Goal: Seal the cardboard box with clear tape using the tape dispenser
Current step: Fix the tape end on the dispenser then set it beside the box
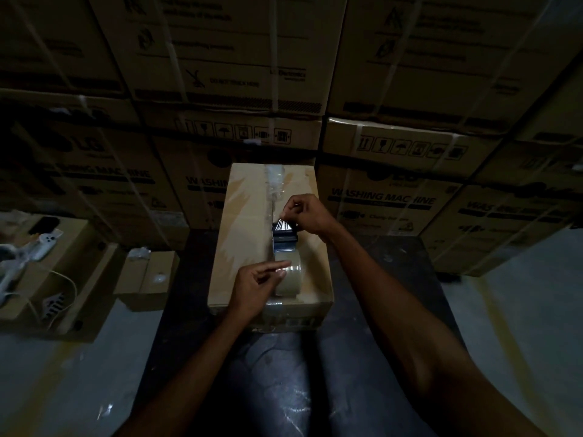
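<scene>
A plain cardboard box point(243, 234) lies lengthways in front of me, its flaps closed. A crinkled strip of clear tape point(275, 181) runs along the far part of its middle seam. The tape dispenser point(285, 247), dark with a roll of clear tape at its near end, rests on the seam. My left hand point(257, 287) grips the roll end of the dispenser. My right hand point(307, 214) pinches the loose tape at the dispenser's front blade.
Stacked washing machine cartons point(385, 197) form a wall right behind the box. On the left, an open carton point(75, 279) holds cables and a white device, with a small box point(148, 279) beside it. The box rests on a dark mat point(183, 294) over a pale floor.
</scene>
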